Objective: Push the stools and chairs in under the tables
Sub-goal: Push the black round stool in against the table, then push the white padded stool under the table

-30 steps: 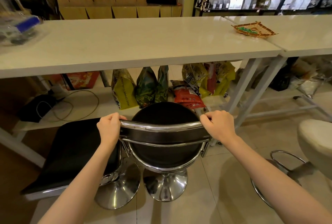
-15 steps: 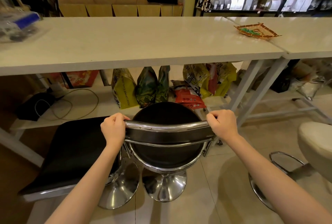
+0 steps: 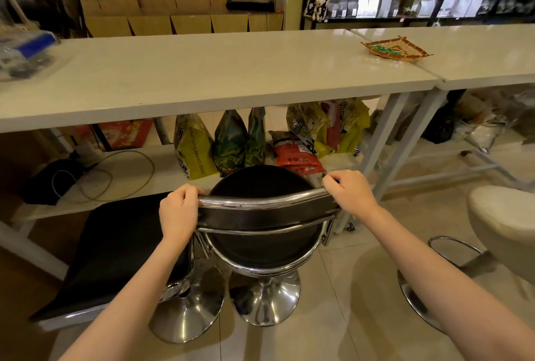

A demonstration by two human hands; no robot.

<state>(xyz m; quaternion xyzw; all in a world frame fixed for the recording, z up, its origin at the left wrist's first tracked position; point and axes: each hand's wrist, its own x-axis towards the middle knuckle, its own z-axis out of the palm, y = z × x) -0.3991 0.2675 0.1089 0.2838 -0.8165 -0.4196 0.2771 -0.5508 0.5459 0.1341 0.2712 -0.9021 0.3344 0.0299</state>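
A black round-seated bar stool (image 3: pixel 260 187) with a chrome backrest rail and chrome base stands in front of the long white table (image 3: pixel 202 82). Its seat front sits just short of the table's lower shelf. My left hand (image 3: pixel 178 211) grips the left end of the backrest rail, and my right hand (image 3: pixel 348 191) grips the right end. Touching it on the left stands a black square-seated stool (image 3: pixel 115 245) on a chrome base. A cream stool (image 3: pixel 503 227) with a chrome footring stands apart at the right.
Coffee bags (image 3: pixel 197 146) and a red pouch (image 3: pixel 298 158) fill the lower shelf right ahead of the stool. A black device with cables (image 3: pixel 49 181) lies on the shelf at the left. A second white table (image 3: pixel 477 51) joins on the right, with a woven tray (image 3: pixel 395 49) across the seam.
The black round stool has slid a little forward and to the right toward the table, with both hands still on its backrest rail. The rail now tilts slightly up to the right.
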